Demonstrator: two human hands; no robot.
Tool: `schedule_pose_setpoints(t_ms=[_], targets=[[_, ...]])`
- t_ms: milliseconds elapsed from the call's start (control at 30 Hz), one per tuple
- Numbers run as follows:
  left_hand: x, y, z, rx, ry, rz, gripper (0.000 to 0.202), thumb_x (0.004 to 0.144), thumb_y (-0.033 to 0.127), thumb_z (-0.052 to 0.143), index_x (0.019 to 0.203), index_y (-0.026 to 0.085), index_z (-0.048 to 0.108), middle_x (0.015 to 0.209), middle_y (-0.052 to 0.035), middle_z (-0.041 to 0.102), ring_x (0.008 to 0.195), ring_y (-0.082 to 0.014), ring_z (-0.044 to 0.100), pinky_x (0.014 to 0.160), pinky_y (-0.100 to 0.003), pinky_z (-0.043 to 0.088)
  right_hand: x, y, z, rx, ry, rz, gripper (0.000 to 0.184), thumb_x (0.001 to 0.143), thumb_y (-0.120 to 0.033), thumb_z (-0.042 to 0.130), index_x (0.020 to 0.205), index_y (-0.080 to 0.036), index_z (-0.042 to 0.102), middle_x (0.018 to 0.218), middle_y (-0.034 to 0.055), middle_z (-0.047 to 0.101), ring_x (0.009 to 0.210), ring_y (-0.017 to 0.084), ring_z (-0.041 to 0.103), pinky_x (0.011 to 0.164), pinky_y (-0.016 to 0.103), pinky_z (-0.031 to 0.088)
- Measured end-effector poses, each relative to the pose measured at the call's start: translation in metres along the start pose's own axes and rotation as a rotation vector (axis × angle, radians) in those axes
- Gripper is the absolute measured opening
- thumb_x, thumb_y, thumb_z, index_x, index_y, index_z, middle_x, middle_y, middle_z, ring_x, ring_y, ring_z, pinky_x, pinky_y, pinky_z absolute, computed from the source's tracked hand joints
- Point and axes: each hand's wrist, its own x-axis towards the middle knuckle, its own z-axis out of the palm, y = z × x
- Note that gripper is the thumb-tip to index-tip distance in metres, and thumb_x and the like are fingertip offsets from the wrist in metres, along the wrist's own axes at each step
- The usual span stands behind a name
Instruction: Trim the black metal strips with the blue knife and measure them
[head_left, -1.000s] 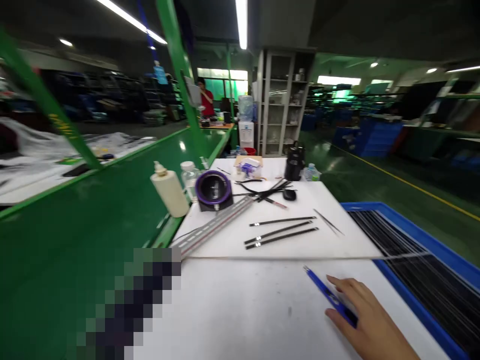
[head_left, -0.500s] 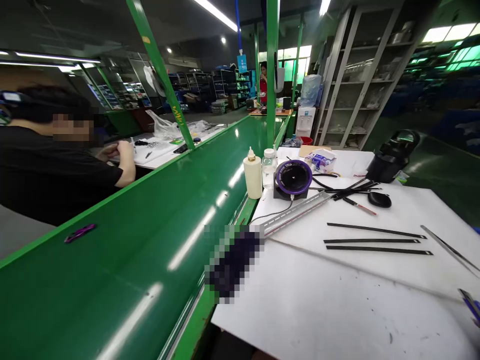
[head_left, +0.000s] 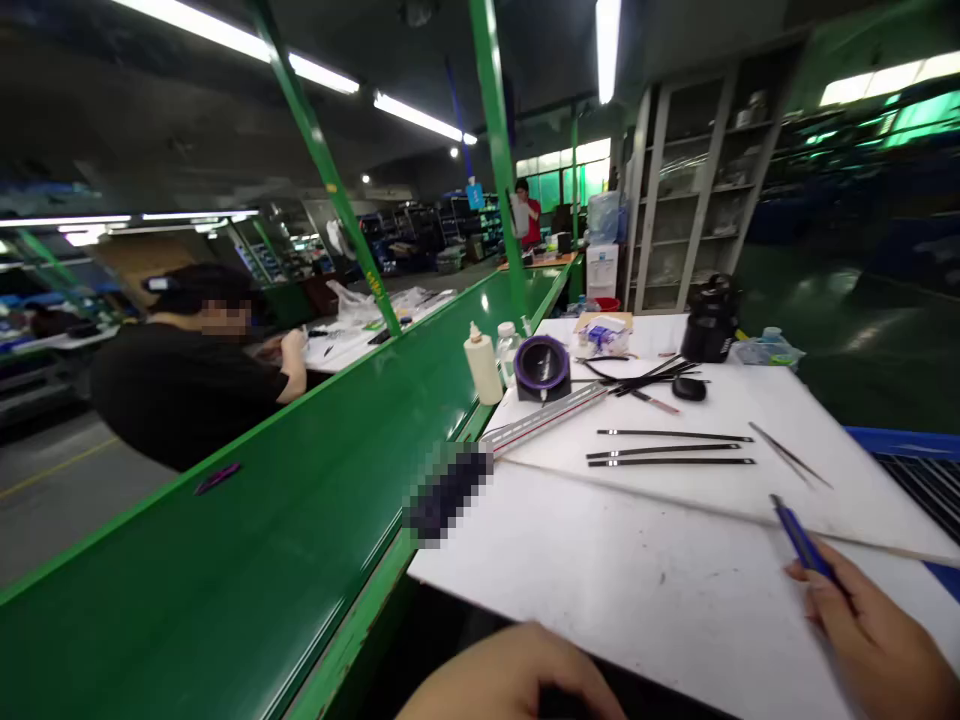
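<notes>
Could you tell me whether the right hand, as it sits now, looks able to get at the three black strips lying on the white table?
Probably yes: bare table separates the right hand, already holding a blue tool, from the black strips.

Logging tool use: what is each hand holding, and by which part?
Right hand holds a blue tool by its near end. Left hand: cannot tell.

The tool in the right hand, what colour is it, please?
Blue tool, in the right hand; head view.
</notes>
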Motion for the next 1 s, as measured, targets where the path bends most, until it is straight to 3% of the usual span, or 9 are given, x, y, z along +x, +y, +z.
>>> schedule_pose_setpoints(t_ms=[67,167,267,333,467,633,800,900,1000], targets=[[0.026,0.027,-0.027,0.126,0.23,-0.009,0.018,0.088,0.034,0.061,0.094,0.02,0.071,0.093,-0.0049,0.068,0.089,-0.0199,0.062,0.084,-0.031,0.048,-0.006,-0.015,-0.003,0.127,-0.016,0.022,0.054,0.093,-0.051,0.038,0.134,-0.017,0.05,0.111,0.0097,0.07,0.103,0.026,0.065,0.091,0.037,0.049],[0.097,0.049,-0.056,0.481,0.459,-0.014,0.021,0.093,0.028,0.048,0.09,0.022,0.068,0.089,-0.005,0.065,0.088,-0.0205,0.059,0.081,-0.033,0.046,-0.006,-0.036,-0.003,0.257,-0.008,-0.107,0.051,0.094,-0.045,0.04,0.132,-0.013,0.054,0.129,0.0116,0.062,0.118,0.024,0.058,0.101,0.032,0.045],[0.176,0.047,-0.066,0.663,0.422,0.075,0.026,0.094,0.027,0.043,0.096,0.023,0.069,0.096,-0.0077,0.064,0.094,-0.0243,0.056,0.082,-0.038,0.045,0.002,-0.047,0.004,0.304,0.014,-0.208,0.047,0.096,-0.038,0.037,0.129,-0.011,0.059,0.126,0.0124,0.064,0.114,0.022,0.061,0.097,0.028,0.047],[0.217,0.04,-0.063,0.683,0.379,0.133,0.024,0.092,0.026,0.047,0.1,0.023,0.07,0.1,-0.0088,0.063,0.097,-0.0266,0.055,0.084,-0.04,0.045,0.004,-0.05,0.007,0.322,0.061,-0.179,0.047,0.098,-0.036,0.033,0.129,-0.012,0.059,0.124,0.0122,0.064,0.109,0.021,0.063,0.092,0.028,0.051],[0.257,0.025,-0.048,0.698,0.336,0.152,0.024,0.091,0.026,0.049,0.101,0.023,0.071,0.101,-0.0085,0.064,0.098,-0.0273,0.055,0.085,-0.041,0.045,0.0,-0.055,0.004,0.289,0.042,-0.173,0.043,0.098,-0.034,0.035,0.129,-0.015,0.058,0.122,0.0119,0.064,0.11,0.022,0.062,0.093,0.03,0.051],[0.268,0.021,-0.035,0.72,0.377,0.09,0.022,0.092,0.023,0.046,0.096,0.018,0.068,0.101,-0.0104,0.064,0.099,-0.0286,0.056,0.086,-0.041,0.044,-0.006,-0.065,-0.009,0.254,-0.021,-0.179,0.044,0.099,-0.032,0.033,0.134,-0.016,0.054,0.125,0.012,0.062,0.116,0.022,0.058,0.097,0.033,0.049],[0.258,0.03,-0.038,0.733,0.323,0.169,0.022,0.091,0.016,0.04,0.087,0.019,0.062,0.092,-0.0079,0.064,0.09,-0.025,0.057,0.078,-0.036,0.043,-0.007,-0.069,-0.015,0.282,-0.023,-0.111,0.047,0.096,-0.038,0.043,0.136,-0.017,0.055,0.13,0.0103,0.061,0.12,0.025,0.056,0.103,0.038,0.045],[0.213,0.038,-0.042,0.69,0.285,0.212,0.021,0.093,0.018,0.038,0.089,0.021,0.058,0.091,-0.0054,0.064,0.079,-0.021,0.057,0.068,-0.032,0.041,-0.01,-0.064,-0.019,0.342,0.001,-0.066,0.049,0.09,-0.044,0.054,0.13,-0.018,0.061,0.119,0.0105,0.067,0.11,0.028,0.062,0.095,0.037,0.05],[0.138,0.038,-0.033,0.616,0.285,0.18,0.015,0.092,0.018,0.041,0.093,0.022,0.056,0.088,-0.003,0.064,0.074,-0.0173,0.058,0.065,-0.029,0.042,-0.021,-0.058,-0.023,0.494,0.038,0.036,0.05,0.082,-0.051,0.065,0.118,-0.017,0.069,0.098,0.0109,0.072,0.089,0.026,0.067,0.075,0.032,0.055]])
